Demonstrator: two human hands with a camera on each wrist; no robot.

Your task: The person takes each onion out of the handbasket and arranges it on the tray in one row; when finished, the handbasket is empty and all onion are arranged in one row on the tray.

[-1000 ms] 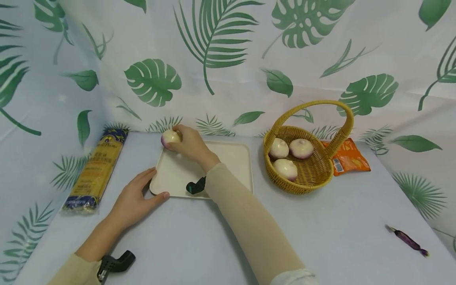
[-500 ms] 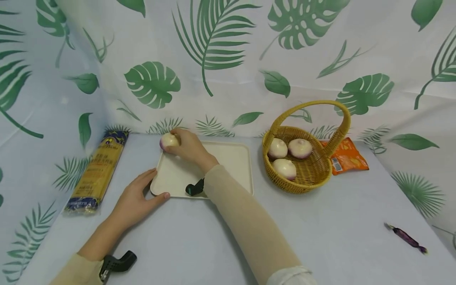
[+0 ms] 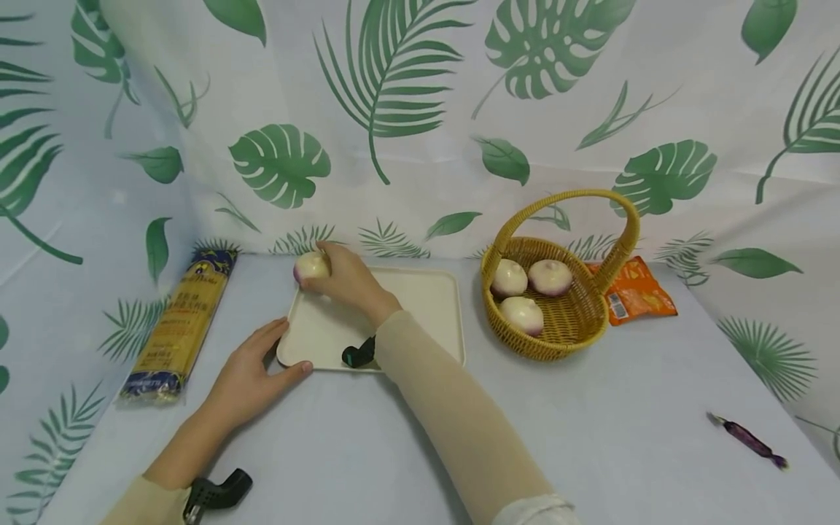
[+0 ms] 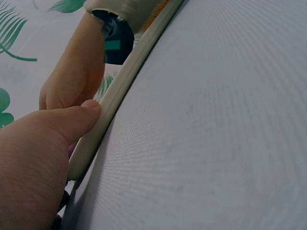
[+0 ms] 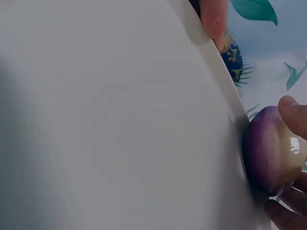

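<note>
At the far left corner of the cream tray, my right hand holds a round purple-and-white onion between thumb and fingers. The onion lies right against the tray's rim in the right wrist view, purple side toward the tray. My left hand grips the tray's near left corner, with its fingers along the left edge and the thumb on the front rim. More onions sit in a yellow wicker basket with a tall handle, right of the tray.
A long yellow-and-blue pack of noodles lies left of the tray. An orange snack packet is partly behind the basket. A small dark purple wrapped stick lies at the right. A leaf-printed cloth backdrop rises behind the table.
The head view has tilted slightly. My right hand has eased the onion a little down and to the left at the tray corner. My left hand keeps its place.
</note>
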